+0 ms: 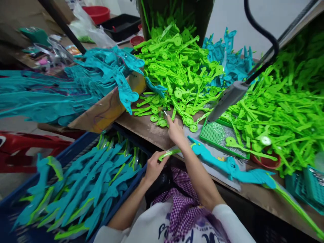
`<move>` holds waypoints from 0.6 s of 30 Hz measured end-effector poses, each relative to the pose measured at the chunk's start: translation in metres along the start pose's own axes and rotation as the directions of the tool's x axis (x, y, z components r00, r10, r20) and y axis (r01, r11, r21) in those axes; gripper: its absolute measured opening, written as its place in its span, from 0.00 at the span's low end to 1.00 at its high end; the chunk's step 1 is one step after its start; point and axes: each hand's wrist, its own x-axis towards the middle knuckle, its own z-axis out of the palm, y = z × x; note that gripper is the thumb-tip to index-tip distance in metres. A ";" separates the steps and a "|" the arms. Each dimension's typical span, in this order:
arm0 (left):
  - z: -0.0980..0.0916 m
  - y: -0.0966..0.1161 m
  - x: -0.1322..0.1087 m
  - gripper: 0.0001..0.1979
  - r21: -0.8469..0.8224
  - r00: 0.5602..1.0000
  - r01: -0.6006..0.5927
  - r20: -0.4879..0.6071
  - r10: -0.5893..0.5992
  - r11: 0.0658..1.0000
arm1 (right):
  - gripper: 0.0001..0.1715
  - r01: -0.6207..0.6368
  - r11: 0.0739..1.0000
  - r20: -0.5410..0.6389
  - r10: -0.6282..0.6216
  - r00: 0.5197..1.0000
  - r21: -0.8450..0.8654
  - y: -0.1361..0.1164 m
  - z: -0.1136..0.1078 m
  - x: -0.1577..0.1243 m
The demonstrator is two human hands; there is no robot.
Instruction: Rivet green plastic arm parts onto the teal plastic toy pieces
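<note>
My left hand [155, 166] is closed on a thin green plastic strip [169, 154] at the near edge of the workbench [149, 130]. My right hand [174, 130] reaches forward into a big heap of bright green round-headed plastic levers [177, 74], its fingertips pinched on a small piece at the heap's near edge. A teal plastic toy body [227, 165] lies flat on the bench just right of my right forearm.
A blue crate [76, 189] of assembled teal-and-green pieces sits low on the left. A cardboard box [108, 108] holds stacked teal shells. A powered screwdriver [229, 98] hangs on a cable over a green grid tray [217, 135]. More green parts pile up at right, beside a small red bowl [265, 161].
</note>
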 end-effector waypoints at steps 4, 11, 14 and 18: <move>-0.014 0.024 0.017 0.11 0.050 0.998 -0.015 -0.063 0.018 0.999 | 0.27 0.159 0.987 -0.177 -0.150 0.973 0.036 -0.013 -0.029 -0.011; -0.036 0.074 0.091 0.14 0.080 0.999 -0.009 -0.047 0.012 0.997 | 0.22 0.386 0.881 -0.184 -0.346 0.920 0.275 0.033 -0.045 -0.193; -0.035 0.082 0.118 0.14 0.066 0.999 -0.024 -0.037 0.027 0.997 | 0.18 0.165 0.949 -0.191 -0.115 0.975 0.270 0.076 -0.035 -0.243; -0.029 0.083 0.136 0.16 0.093 1.000 -0.017 0.007 0.016 0.996 | 0.15 -0.064 0.978 -0.524 0.162 0.836 0.199 0.157 -0.043 -0.269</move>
